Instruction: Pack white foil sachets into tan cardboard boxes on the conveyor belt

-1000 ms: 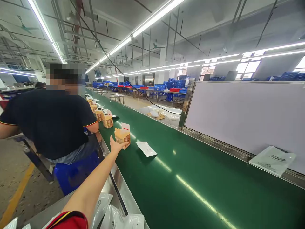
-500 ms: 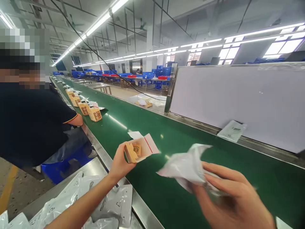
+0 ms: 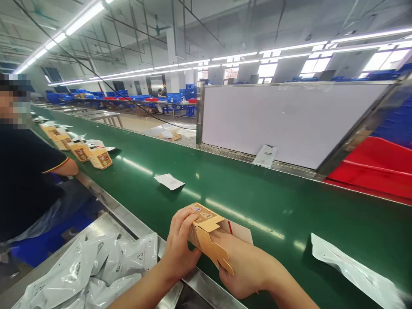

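My left hand (image 3: 182, 240) is wrapped around a small orange-and-brown carton (image 3: 206, 212), which lies tilted with its open end toward the right. The carton's flaps stand out, one with a red line on its white inner side. My right hand (image 3: 240, 262) reaches into the open end; its fingers are hidden inside, and whatever they hold does not show. Beneath both hands runs a green conveyor belt (image 3: 138, 189). A small white packet (image 3: 170, 181) lies on it beyond the carton, and a white pouch (image 3: 350, 270) lies to the right.
Several white pouches (image 3: 96, 266) are heaped on a metal tray at lower left. Open cartons (image 3: 100, 158) stand in a row farther up the belt. A seated person (image 3: 28, 180) is at left. Across the belt are a white panel (image 3: 273, 120), a leaning pouch (image 3: 265, 155) and red bins (image 3: 373, 167).
My right hand has moved left into the carton, and the white pouch it held is out of sight. The carton has turned and come nearer. The view has swung right.
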Demonstrator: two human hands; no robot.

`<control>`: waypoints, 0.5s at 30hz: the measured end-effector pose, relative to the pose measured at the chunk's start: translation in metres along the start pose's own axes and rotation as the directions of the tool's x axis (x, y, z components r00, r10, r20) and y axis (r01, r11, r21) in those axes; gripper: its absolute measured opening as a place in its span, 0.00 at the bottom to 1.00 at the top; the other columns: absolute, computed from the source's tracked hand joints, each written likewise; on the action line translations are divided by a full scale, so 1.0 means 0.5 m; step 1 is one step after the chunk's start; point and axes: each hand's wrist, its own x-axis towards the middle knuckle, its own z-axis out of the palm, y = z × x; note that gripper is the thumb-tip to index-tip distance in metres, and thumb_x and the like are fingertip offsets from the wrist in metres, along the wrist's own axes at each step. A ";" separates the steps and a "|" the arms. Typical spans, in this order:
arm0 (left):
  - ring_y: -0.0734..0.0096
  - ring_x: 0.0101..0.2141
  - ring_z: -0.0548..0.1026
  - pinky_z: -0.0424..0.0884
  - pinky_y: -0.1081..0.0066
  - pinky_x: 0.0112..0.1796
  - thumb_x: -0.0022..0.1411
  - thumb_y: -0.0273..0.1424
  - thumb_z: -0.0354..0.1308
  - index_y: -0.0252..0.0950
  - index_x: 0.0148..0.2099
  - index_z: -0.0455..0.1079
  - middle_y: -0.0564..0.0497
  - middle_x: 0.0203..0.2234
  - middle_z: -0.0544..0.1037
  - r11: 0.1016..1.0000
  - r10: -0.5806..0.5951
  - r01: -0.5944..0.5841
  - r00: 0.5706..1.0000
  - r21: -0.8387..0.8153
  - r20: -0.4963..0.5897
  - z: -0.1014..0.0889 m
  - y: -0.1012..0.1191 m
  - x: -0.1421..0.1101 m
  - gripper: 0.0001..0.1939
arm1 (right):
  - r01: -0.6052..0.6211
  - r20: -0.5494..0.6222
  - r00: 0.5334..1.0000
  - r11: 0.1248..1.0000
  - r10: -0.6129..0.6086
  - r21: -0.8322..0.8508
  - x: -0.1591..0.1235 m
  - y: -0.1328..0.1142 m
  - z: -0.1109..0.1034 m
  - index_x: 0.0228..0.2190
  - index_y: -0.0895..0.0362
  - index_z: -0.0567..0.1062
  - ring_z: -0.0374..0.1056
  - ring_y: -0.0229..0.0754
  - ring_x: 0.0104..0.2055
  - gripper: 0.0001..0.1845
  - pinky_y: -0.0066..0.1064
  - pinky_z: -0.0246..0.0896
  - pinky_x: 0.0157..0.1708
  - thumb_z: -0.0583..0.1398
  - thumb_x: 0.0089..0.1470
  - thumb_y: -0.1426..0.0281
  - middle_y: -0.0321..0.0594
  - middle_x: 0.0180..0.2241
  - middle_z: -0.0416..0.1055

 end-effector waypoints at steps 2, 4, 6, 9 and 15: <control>0.57 0.52 0.65 0.67 0.56 0.52 0.49 0.25 0.59 0.42 0.56 0.55 0.45 0.50 0.65 0.999 -0.042 0.042 0.999 -0.011 0.018 0.019 0.009 -0.012 0.32 | 0.001 0.033 0.999 0.994 -0.005 0.107 -0.015 0.002 -0.013 0.48 0.58 0.66 0.57 0.51 0.57 0.34 0.42 0.57 0.58 0.63 0.35 0.81 0.47 0.50 0.64; 0.55 0.50 0.67 0.68 0.53 0.50 0.47 0.28 0.62 0.44 0.55 0.56 0.46 0.48 0.67 0.988 -0.149 0.150 0.989 -0.047 0.027 0.038 0.012 -0.021 0.32 | -0.053 -0.032 0.998 0.987 0.059 0.152 -0.029 -0.001 -0.016 0.48 0.58 0.66 0.59 0.48 0.54 0.35 0.37 0.58 0.57 0.70 0.35 0.75 0.43 0.49 0.65; 0.53 0.47 0.70 0.70 0.50 0.47 0.44 0.33 0.64 0.45 0.53 0.58 0.47 0.46 0.69 0.943 -0.307 0.312 0.950 -0.120 0.057 0.057 0.015 -0.024 0.33 | -0.149 -0.217 0.963 0.987 0.158 0.061 -0.042 -0.012 -0.008 0.45 0.58 0.69 0.61 0.45 0.52 0.25 0.35 0.61 0.53 0.68 0.44 0.72 0.41 0.48 0.66; 0.53 0.48 0.69 0.71 0.50 0.47 0.44 0.37 0.65 0.46 0.55 0.56 0.47 0.48 0.67 0.861 -0.413 0.443 0.896 -0.252 0.165 0.081 0.031 -0.028 0.36 | -0.314 -0.546 0.816 0.939 0.191 -0.142 -0.065 -0.036 0.006 0.35 0.59 0.73 0.66 0.42 0.38 0.07 0.35 0.63 0.38 0.55 0.55 0.76 0.40 0.37 0.71; 0.55 0.56 0.64 0.67 0.50 0.53 0.48 0.39 0.65 0.49 0.62 0.49 0.47 0.57 0.63 0.896 -0.228 0.359 0.878 -0.263 0.421 0.072 0.040 -0.039 0.43 | -0.596 -0.781 0.599 0.751 0.179 -0.284 -0.240 -0.069 -0.068 0.37 0.54 0.73 0.66 0.42 0.40 0.09 0.36 0.61 0.39 0.54 0.58 0.76 0.36 0.33 0.72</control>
